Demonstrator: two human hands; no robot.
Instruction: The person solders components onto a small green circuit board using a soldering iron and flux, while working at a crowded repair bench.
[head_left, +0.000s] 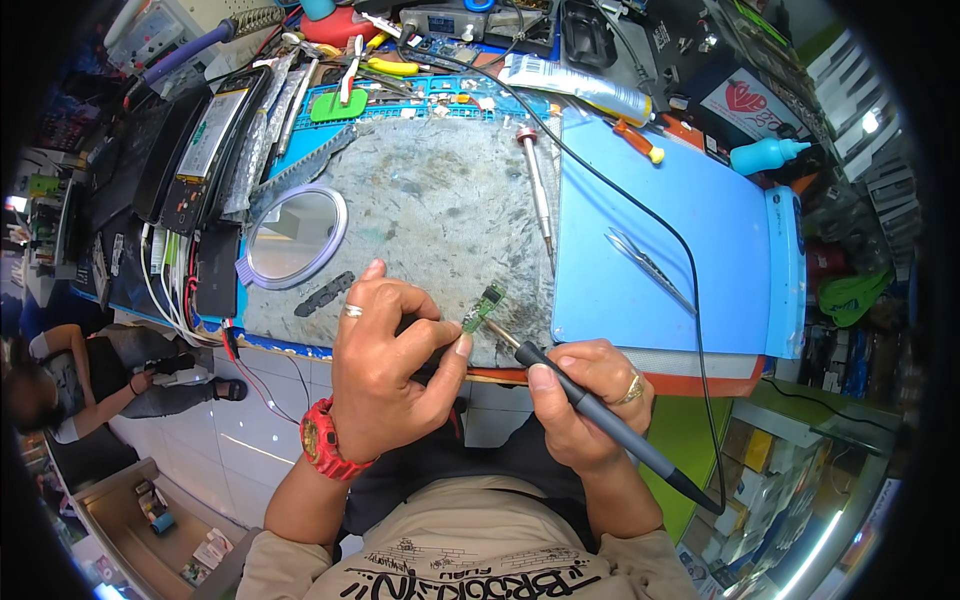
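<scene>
While left hand (385,355) is pinching board (480,312), right hand (600,370) is gripping iron (632,437), tip at board; work seemingly underway, done and remaining parts too small to tell.

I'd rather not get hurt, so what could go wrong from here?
If the soldering iron is hot, its tip could burn the left hand, whose fingertips are close. The small green board, pinched at one end, might slip or twist. The black cord crosses the blue mat near the tweezers; a tug might shift them.
</scene>
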